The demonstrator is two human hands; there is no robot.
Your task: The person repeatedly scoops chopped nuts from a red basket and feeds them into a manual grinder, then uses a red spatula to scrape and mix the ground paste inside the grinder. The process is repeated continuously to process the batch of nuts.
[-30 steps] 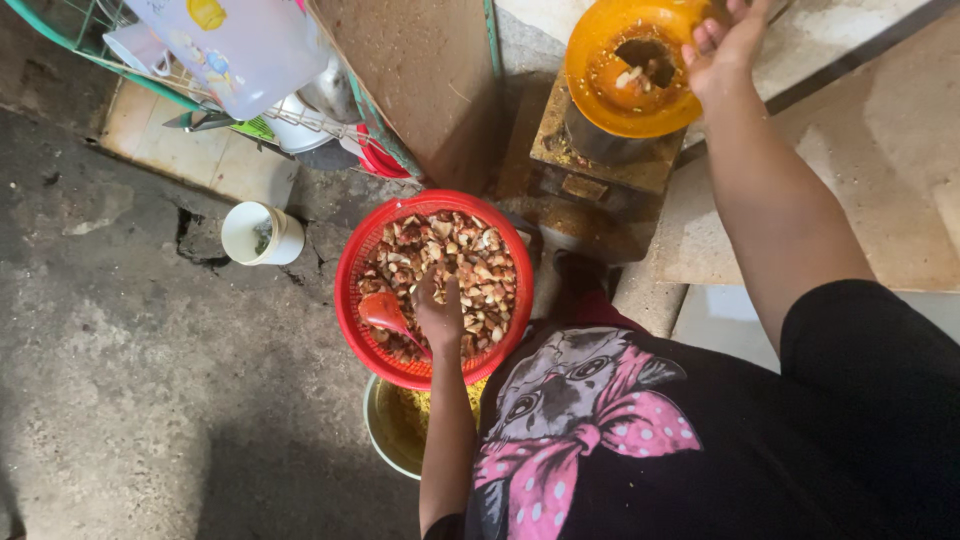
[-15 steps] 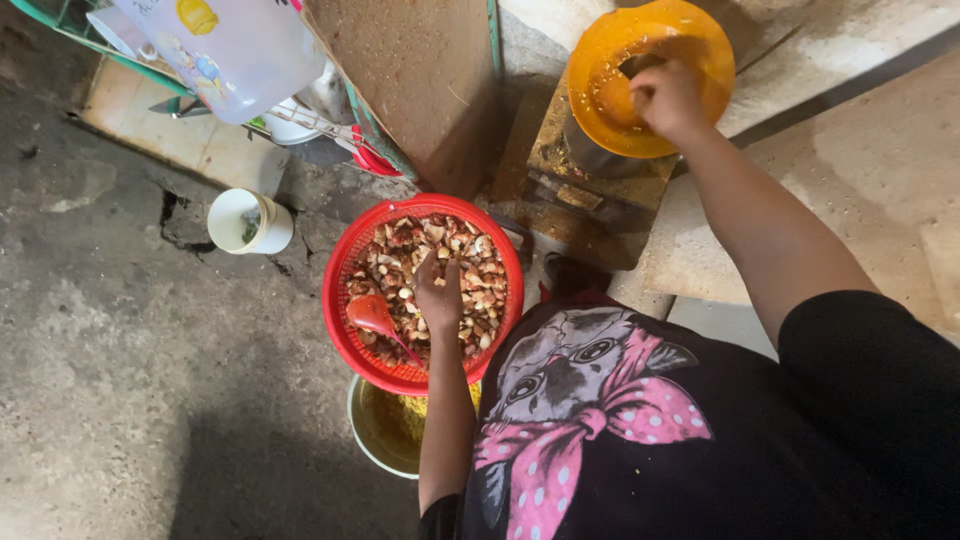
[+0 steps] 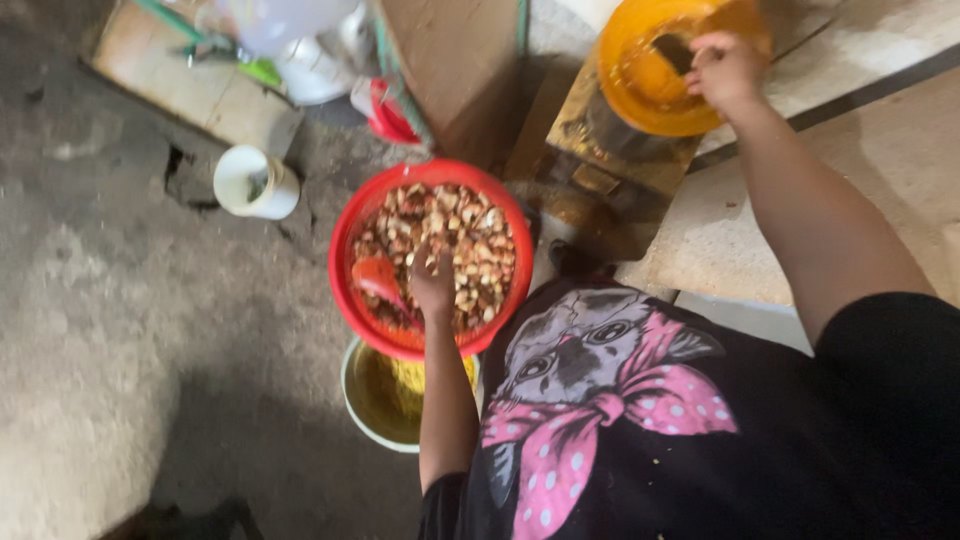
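Both hands half-curled: left (image 3: 432, 287) in red bowl (image 3: 345, 262), right (image 3: 722, 68) over orange funnel (image 3: 630, 80), grip unclear.

Soft daylight, motion blur throughout, dark shadow lower left

We are getting one view only, from the head camera, looking steeply down past the wearer's chest onto the floor. We are taking the red bowl (image 3: 430, 265) as landmark: it is sitting near frame centre, within arm's reach. The orange funnel (image 3: 650, 70) is lying up and right of it, at the top edge; the white cup (image 3: 255, 182) left. Framing is tilting slightly and blurring.
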